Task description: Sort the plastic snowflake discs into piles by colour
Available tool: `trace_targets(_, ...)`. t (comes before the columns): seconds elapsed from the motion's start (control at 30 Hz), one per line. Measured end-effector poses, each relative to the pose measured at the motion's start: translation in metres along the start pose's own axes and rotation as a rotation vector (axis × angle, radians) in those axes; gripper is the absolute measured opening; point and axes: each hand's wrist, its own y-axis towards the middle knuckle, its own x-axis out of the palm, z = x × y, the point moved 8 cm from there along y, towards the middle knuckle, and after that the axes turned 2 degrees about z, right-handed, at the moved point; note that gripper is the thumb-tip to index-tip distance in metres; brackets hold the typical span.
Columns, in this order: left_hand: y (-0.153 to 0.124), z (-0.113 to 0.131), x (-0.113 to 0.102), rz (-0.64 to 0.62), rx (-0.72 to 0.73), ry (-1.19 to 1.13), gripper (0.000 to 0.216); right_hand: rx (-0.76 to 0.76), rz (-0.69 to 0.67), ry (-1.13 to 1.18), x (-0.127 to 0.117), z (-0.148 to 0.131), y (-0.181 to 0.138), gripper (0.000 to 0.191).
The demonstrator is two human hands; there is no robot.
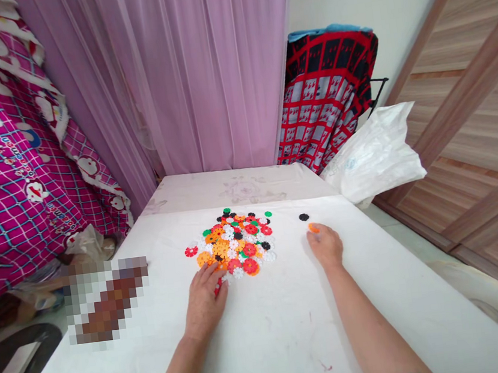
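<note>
A loose heap of notched plastic discs (230, 237) in orange, red, white, green and black lies on the white-covered table (285, 333). At the heap's near left edge rests my left hand (205, 294), its fingers stretched out over some discs. To the right of the heap, my right hand (326, 245) pinches an orange notched disc (313, 227), which is partly hidden by the fingers. Just beyond that hand a single black disc (303, 217) lies flat on the cloth, apart from the heap.
On the table's left side is a blurred-out reddish-brown object (111, 300). A white plastic bag (376, 155) stands by the far right edge. Purple curtains (212, 76) hang behind the table, and a magenta checked cloth (14, 161) hangs at left.
</note>
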Motion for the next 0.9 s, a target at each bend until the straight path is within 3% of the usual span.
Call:
trace_targets(0.13,0.0,-0.001,0.0,0.012,0.001,-0.012,0.027,-0.26,0.021,0.28,0.005,-0.052,-0.036,0.024)
trace_targets(0.23,0.0,-0.001,0.0,0.013,0.001,-0.009,0.027,-0.481,-0.098,0.359,0.014,-0.101,-0.064,0.02)
trace_targets(0.33,0.0,-0.001,0.001,-0.002,0.003,-0.003,0.027,-0.59,-0.193,0.325,0.023,-0.132,-0.08,0.019)
trace_targets(0.5,-0.001,-0.001,0.0,-0.001,0.007,-0.008,0.027,-0.546,-0.248,0.261,0.029,-0.129,-0.079,0.017)
trace_targets(0.7,0.0,-0.001,0.0,0.005,0.01,-0.001,0.027,-0.436,-0.197,0.18,0.022,-0.109,-0.07,0.019)
trace_targets(0.9,0.0,0.0,0.001,-0.001,0.007,0.007,0.028,-0.618,-0.267,0.225,0.024,-0.136,-0.084,0.025)
